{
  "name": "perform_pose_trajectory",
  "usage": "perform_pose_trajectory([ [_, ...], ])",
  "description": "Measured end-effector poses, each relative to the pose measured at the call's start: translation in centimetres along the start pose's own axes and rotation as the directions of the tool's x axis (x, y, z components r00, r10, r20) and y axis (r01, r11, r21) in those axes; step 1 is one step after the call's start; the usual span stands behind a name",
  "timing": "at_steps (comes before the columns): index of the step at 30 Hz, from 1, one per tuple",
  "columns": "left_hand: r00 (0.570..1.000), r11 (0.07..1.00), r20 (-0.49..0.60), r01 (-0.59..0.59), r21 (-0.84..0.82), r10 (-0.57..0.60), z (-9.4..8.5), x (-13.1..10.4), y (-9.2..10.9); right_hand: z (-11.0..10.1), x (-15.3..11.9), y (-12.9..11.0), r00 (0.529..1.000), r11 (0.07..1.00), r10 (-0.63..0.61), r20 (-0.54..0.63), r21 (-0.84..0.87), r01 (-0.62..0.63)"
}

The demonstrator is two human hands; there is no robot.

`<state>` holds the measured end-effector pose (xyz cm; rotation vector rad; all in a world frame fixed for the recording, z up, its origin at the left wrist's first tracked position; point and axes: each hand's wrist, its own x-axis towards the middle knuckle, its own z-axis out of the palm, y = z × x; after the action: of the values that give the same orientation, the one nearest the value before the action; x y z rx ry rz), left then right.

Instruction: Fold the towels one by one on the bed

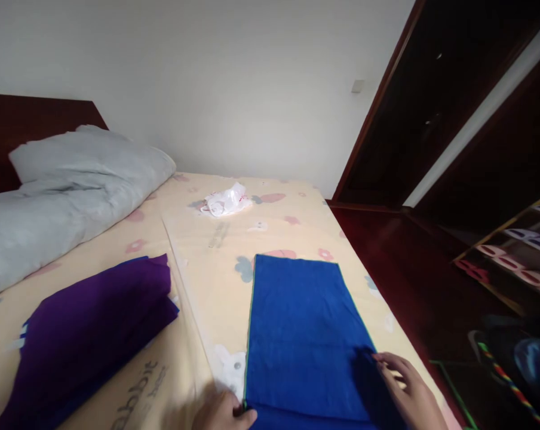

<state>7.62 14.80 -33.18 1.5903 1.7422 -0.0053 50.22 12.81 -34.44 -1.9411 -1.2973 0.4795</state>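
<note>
A blue towel (297, 334) with a thin green edge lies flat on the bed, with a fold line across its near part. My left hand (225, 412) is closed at its near left edge, the thumb bent over the border. On the opposite side, my right hand (408, 388) pinches the right edge between thumb and fingertips, its shadow falling on the fabric. Further left rests a pile of folded purple and blue cloths (95, 328). The towel's nearest end runs out of view.
The patterned bed sheet (292, 200) carries a crumpled white plastic bag (227, 200) at the back. A grey quilt (82, 185) is heaped on the left by the headboard (41, 113). To the right, beyond the bed edge, are the dark red floor (377, 239) and a shoe rack with slippers (505, 263).
</note>
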Motion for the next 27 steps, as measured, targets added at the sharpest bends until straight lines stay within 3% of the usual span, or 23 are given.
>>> perform_pose_trajectory([
  [4, 0.998, 0.996, -0.047, -0.047, 0.081, 0.051, -0.8, -1.3, 1.5, -2.2, -4.6, 1.2, 0.987, 0.986, 0.162, 0.008, 0.036, -0.162],
  [8, 0.989, 0.990, -0.094, -0.106, 0.097, 0.115, -0.9, -2.3, 2.1, -2.8, -6.4, 0.9, 0.960, 0.965, 0.259, 0.109, 0.013, -0.262],
  [12, 0.971, 0.987, -0.183, -0.140, 0.084, 0.154, 0.0, -2.5, 2.0, -3.3, -6.4, 0.3, 0.927, 0.949, 0.314, 0.207, -0.102, -0.299],
  [19, 0.949, 0.966, -0.228, -0.243, -0.089, 0.218, 1.1, -2.3, 0.7, -3.3, -6.4, 1.8, 0.911, 0.915, 0.316, 0.267, -0.339, -0.218],
  [23, 0.937, 0.975, -0.303, -0.208, -0.084, 0.173, 1.2, -2.9, 1.5, -3.6, -5.9, 1.9, 0.886, 0.901, 0.345, 0.310, -0.372, -0.221],
  [27, 0.884, 0.966, -0.456, -0.196, -0.168, 0.101, 1.9, -3.9, 2.8, -3.9, -5.2, 1.6, 0.905, 0.904, 0.311, 0.290, -0.385, -0.188],
])
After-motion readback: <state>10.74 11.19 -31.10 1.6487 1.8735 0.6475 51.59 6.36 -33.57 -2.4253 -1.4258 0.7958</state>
